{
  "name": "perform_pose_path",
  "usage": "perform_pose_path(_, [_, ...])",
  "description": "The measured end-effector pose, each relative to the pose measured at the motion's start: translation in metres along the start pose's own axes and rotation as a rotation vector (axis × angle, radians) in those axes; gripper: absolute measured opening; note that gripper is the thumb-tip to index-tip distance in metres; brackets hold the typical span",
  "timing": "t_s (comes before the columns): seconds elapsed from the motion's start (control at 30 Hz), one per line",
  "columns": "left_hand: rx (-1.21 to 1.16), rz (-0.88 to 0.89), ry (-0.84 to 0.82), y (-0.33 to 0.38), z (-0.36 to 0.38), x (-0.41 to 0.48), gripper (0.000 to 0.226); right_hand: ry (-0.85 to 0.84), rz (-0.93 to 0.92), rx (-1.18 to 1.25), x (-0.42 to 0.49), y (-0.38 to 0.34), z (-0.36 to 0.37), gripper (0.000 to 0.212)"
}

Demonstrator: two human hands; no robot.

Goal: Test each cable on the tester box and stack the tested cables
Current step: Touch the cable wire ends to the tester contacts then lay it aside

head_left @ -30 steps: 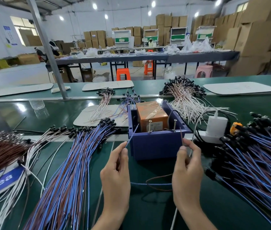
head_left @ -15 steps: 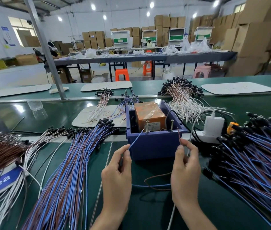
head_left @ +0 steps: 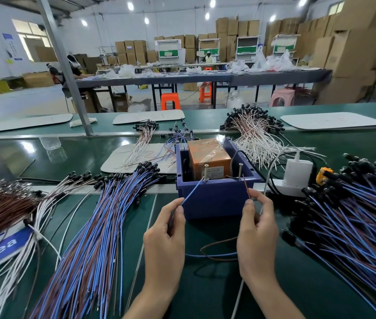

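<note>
Cardboard boxes (head_left: 355, 54) were stacked high across the back of the workshop, and the green surface (head_left: 217, 300) filled the lower half of the frame. Two broad fans of blue and brown cables lay on it, the left pile (head_left: 90, 238) at lower left and the right pile (head_left: 355, 215) at the right edge. Between them, at centre, stood the blue tester box (head_left: 214, 199), with an orange block (head_left: 207, 155) inside.

Both hands were pinching one cable (head_left: 212, 254), whose middle sagged in a loop between the wrists. The left hand (head_left: 166, 240) held its blue lead (head_left: 192, 189), the tip reaching the left screw (head_left: 205, 172) at the box's near rim. The right hand (head_left: 257, 231) held the brown lead (head_left: 246, 188), its tip just beside the right screw (head_left: 240, 170). Whether it touched, I could not tell.

To my eye the test was under way. Doing it well would mean keeping the blue tip planted, bringing the brown tip squarely onto its screw, and holding both steady until the box responded.
</note>
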State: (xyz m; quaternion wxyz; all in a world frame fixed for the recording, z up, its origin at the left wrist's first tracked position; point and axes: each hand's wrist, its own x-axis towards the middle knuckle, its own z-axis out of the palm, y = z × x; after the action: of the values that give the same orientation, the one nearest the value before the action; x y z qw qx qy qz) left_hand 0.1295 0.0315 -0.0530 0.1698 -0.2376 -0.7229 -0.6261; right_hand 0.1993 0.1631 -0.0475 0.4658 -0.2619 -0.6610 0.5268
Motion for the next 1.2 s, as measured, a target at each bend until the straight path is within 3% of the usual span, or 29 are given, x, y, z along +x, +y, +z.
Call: perform_pose_path(1.2, [0.024,-0.036,0.009,0.0029,-0.0019,-0.0015,0.013,-0.069,0.004,0.021,-0.0037,-0.0062,-0.0022,0.026])
